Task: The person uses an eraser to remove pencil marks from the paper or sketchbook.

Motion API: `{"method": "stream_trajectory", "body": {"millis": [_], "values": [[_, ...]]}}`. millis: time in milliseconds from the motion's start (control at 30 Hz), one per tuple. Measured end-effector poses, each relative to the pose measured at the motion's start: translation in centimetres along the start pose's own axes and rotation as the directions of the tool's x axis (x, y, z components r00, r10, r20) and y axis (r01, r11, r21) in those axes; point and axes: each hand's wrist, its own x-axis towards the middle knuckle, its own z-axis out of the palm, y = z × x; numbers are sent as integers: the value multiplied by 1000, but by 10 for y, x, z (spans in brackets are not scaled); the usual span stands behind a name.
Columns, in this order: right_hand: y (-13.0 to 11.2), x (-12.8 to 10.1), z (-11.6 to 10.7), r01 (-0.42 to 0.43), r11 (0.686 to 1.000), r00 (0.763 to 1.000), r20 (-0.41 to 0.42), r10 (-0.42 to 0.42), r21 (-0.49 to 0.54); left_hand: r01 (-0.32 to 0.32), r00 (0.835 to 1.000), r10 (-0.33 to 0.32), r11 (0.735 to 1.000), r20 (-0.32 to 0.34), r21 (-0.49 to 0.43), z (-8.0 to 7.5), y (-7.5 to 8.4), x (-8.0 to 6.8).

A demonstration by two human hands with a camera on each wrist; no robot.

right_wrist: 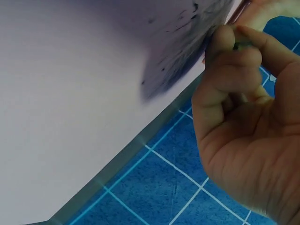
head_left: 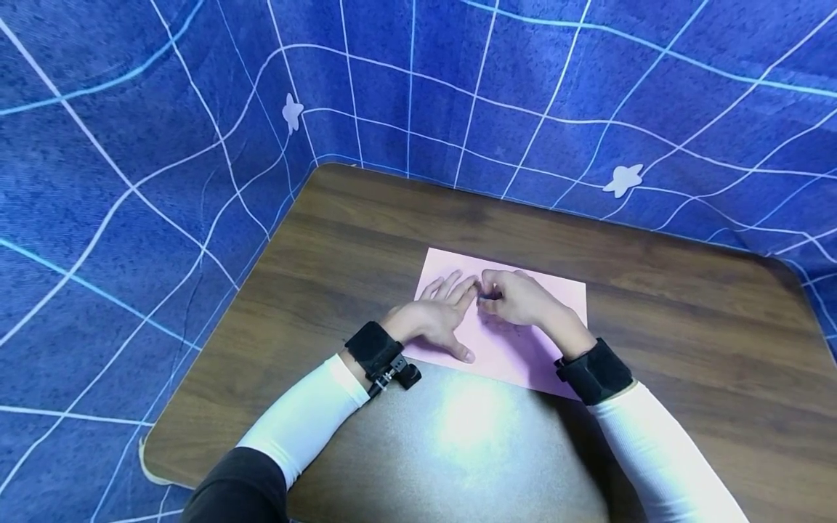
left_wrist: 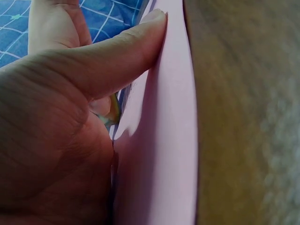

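Wood-grain tabletop (head_left: 686, 327), pink paper (head_left: 493, 356) — left hand (head_left: 434, 319) splayed flat, right hand (head_left: 519, 296) curled round a small object (right_wrist: 242, 46) (mostly hidden).

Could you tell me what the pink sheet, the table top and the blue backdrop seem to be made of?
Pink sheet: probably matte paper or thin card; it has thin, straight edges and no glare.
Table top: wood, or perhaps laminate, slightly glossy; brown grain and a bright reflection show.
Blue backdrop: likely matte fabric; faint creases at left suggest cloth.
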Motion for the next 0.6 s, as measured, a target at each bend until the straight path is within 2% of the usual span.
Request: {"method": "stream_trajectory", "body": {"millis": [167,333,433,533,600], "values": [[-1,-2,4,12,998,993,-120,-20,-67,2,1000,-2,1000,12,-25,5,-4,7],[-9,-1,9,88,995,991,-93,-93,-55,14,1000,-13,999,13,-46,7,-4,7],[-9,-2,9,55,998,995,-78,-56,-16,9,1000,-9,1000,0,-26,3,-3,3],[-6,-3,9,-16,999,992,-128,13,-27,-7,1000,6,1000,-15,-11,1,-1,0],[-4,-3,10,-32,998,987,-162,23,-49,-18,1000,18,1000,-13,-23,2,-2,1]]}}
